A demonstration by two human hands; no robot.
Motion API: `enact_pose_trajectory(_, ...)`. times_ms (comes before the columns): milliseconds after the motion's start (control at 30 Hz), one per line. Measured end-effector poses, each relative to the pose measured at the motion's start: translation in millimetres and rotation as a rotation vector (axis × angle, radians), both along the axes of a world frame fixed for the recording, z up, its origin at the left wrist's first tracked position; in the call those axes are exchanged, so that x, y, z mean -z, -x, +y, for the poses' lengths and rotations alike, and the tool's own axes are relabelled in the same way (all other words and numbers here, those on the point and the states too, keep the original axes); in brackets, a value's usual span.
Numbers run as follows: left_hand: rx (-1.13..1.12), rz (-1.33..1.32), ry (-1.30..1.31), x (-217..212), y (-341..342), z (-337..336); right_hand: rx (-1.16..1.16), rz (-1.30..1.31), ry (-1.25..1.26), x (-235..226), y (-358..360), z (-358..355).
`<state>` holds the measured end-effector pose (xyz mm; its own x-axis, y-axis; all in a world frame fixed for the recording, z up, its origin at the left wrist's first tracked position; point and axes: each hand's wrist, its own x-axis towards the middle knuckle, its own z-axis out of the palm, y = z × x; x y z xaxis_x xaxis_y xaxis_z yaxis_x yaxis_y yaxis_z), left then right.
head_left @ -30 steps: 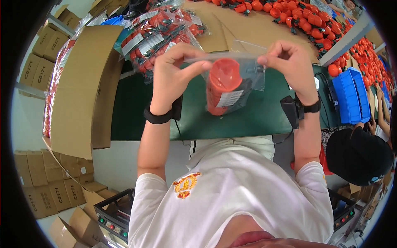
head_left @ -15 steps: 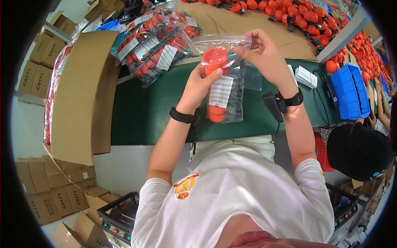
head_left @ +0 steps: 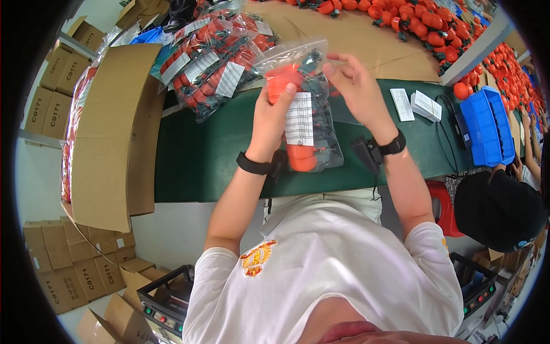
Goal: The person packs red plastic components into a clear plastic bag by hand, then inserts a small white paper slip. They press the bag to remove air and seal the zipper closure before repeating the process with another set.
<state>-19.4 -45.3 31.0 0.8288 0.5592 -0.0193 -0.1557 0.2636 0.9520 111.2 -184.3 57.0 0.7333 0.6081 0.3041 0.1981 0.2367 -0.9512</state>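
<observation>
A clear zip bag of orange-red cup-shaped parts with dark fittings is held up over the green tabletop. My left hand grips its left side, thumb pressed on the front near a red cup. Behind the plastic or on it sits a white printed slip; which of the two I cannot tell. Just right of the bag's upper edge is my right hand, its fingers bent but apart, with nothing visible in them. A black strap with a small dark device is on each wrist.
Filled bags with white slips are heaped at the far left, beside a tall open carton. Loose orange-red parts pile up at the back right. White slip stacks and a blue bin stand at right, near a person in a black cap.
My right hand has come off the bag's top right corner and moved slightly down. The bag has tilted, its top shifting left in my left hand.
</observation>
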Motion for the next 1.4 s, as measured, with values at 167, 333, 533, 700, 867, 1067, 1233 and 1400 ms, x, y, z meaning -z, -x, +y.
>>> enact_pose_trajectory(167, -0.065, -0.037, -0.039, -4, -3, -3, -0.011, -0.094, 0.281, 19, 24, 2)
enact_pose_trajectory(333, -0.100, -0.094, -0.097, -9, -8, -7, -0.185, 0.038, 0.184, 11, 19, 4)
enact_pose_trajectory(533, -0.207, -0.126, 0.069, -12, -6, 13, -0.261, 0.166, 0.077, 2, 20, -4)
enact_pose_trajectory(700, -0.229, -0.201, 0.201, -19, 1, 28, -0.153, 0.115, 0.175, 37, 39, -27)
enact_pose_trajectory(867, -0.223, -0.230, 0.212, -28, 4, 17, -0.106, -0.006, 0.049, 47, 66, -11)
enact_pose_trajectory(1067, -0.248, -0.211, 0.130, -24, 7, 12, -0.219, 0.077, 0.025, 33, 58, -13)
enact_pose_trajectory(1233, -0.244, -0.236, 0.107, -20, 12, 11, -0.324, 0.068, 0.011, 38, 42, -20)
enact_pose_trajectory(1400, -0.280, -0.219, 0.035, -16, 10, 12, -0.423, 0.167, 0.175, 37, 32, -21)
